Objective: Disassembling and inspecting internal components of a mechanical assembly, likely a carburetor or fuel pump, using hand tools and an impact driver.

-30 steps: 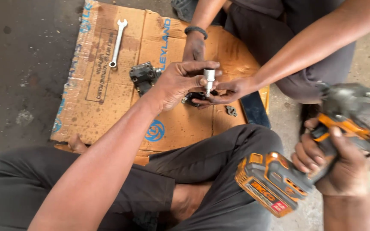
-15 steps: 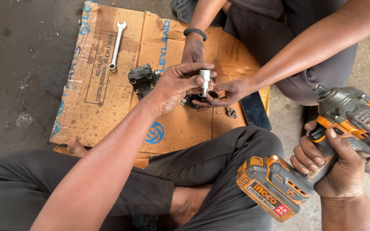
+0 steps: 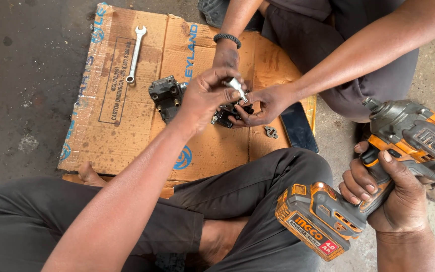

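My left hand (image 3: 205, 95) reaches forward over the cardboard sheet (image 3: 127, 121) and pinches a small silver socket (image 3: 237, 86) between its fingertips. Right beneath it, another person's two hands (image 3: 265, 103) hold a small dark metal part (image 3: 226, 117). My right hand (image 3: 386, 194) grips the handle of an orange and grey cordless impact wrench (image 3: 378, 176), held off to the right above my knee, its battery pointing down toward my leg.
A dark metal pump body (image 3: 164, 93) and a silver spanner (image 3: 135, 53) lie on the cardboard. A small metal piece (image 3: 271, 132) and a black phone (image 3: 298, 127) lie near my knee. The other person sits across from me on the concrete floor.
My left hand has tilted the silver socket from upright to slanting. The impact wrench in my right hand has steadied and come closer to the middle.
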